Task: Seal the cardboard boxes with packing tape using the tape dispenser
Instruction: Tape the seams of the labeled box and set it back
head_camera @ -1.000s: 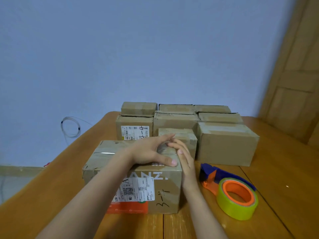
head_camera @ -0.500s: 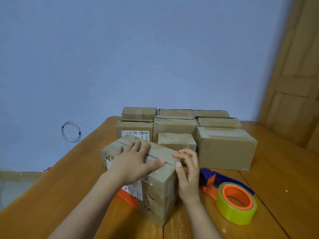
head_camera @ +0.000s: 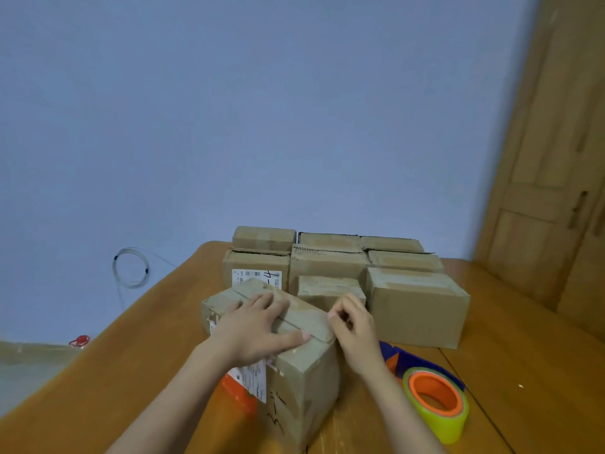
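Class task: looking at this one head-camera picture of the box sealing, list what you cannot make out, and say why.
- Front box top seam: partly covered by left hand.
- Right hand fingertips: curled at the box edge; a pinch cannot be told.
- Shipping label text: too small.
- Tape dispenser blade: hidden behind the right wrist.

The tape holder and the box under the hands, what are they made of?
Tape dispenser: likely hard plastic, with a smooth, bright orange and blue body; its yellow-green roll looks like glossy film. Box: cardboard, dull brown, with folded flaps and creased edges.
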Available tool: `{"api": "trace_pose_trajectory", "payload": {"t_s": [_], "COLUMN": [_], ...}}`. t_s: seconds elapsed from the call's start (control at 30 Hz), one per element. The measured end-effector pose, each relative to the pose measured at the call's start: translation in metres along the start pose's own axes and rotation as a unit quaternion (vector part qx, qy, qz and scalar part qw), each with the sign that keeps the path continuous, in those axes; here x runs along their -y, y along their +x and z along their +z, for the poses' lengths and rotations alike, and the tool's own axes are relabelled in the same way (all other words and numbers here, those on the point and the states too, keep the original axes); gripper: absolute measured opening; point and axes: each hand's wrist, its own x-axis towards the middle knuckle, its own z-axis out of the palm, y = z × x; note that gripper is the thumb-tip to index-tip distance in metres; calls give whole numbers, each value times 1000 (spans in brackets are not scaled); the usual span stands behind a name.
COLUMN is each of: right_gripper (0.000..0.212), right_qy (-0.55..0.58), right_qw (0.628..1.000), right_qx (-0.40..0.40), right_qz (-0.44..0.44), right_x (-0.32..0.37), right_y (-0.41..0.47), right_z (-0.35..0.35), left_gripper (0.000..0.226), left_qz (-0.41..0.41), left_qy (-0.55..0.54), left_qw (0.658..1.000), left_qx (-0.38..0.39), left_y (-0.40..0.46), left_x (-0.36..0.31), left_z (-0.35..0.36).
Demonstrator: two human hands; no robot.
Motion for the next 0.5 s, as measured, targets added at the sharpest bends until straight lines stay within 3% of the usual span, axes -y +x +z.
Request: {"api": "trace_pose_trajectory", "payload": {"t_s": [0.17,0.3,0.4,0.5], "right_gripper": [33,22,51,64], "right_qy": [-73,-104,-163,-218], "right_qw": [986,958,928,920], "right_qx": [153,268,334,323], "right_qz": [8,7,20,28], "right_x": [36,64,71,74], "right_y": [18,24,21,13], "right_z": [-23,-17,-11,-12], "left_gripper": [116,101,75,70], "left_qz": [55,127,194,192], "left_qy": [-85,-148,-247,-277], "left_qw": [994,980,949,941], "left_qx": [37,29,33,35], "left_y": [-12,-10,-6,-1], "left_x": [18,22,16,12], "left_z": [-8,-4,-1,-3]}}
